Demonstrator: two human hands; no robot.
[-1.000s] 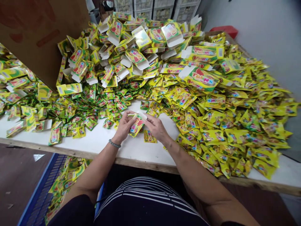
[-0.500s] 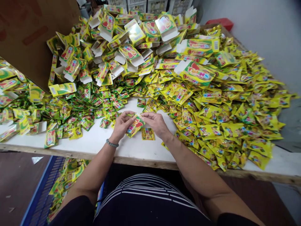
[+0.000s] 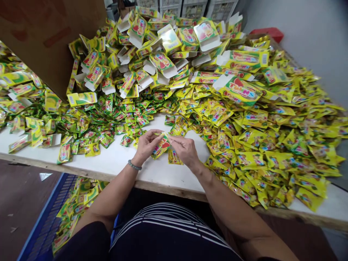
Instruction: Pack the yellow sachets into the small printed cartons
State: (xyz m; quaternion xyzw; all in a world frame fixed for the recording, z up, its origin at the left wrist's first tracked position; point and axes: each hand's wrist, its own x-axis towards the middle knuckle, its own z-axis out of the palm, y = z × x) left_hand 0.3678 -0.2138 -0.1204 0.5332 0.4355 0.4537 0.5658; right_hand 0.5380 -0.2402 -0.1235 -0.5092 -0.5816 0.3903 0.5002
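"When you had the head view up, which step did you make it?"

"I took it for work on the end of one small carton (image 3: 161, 148). I saw the left hand (image 3: 148, 145) pinching it at its upper left edge, thumb against fingers. The right hand (image 3: 185, 148) pinched at its top right corner, its fingertips close to the left's. Whether that end was being tucked in or pulled apart I couldn't tell; the fingers hid it."

"Where was the carton?"

"Tilted between both hands, over the white surface (image 3: 163, 175). A yellow sachet (image 3: 174, 158) lay just beside it, partly under the right hand."

"And around that?"

"Green packets (image 3: 108, 106) spread beyond the left hand, yellow packets (image 3: 251, 159) were heaped to the right, and loose cartons (image 3: 240, 90) with white flaps showing were piled behind. A blue crate (image 3: 43, 221) stood low on the left, holding more packs."

"What did the next move call for?"

"A steady left hand, I judged, and light, even pressure from the right thumb and finger, because thin card like that would probably crease."
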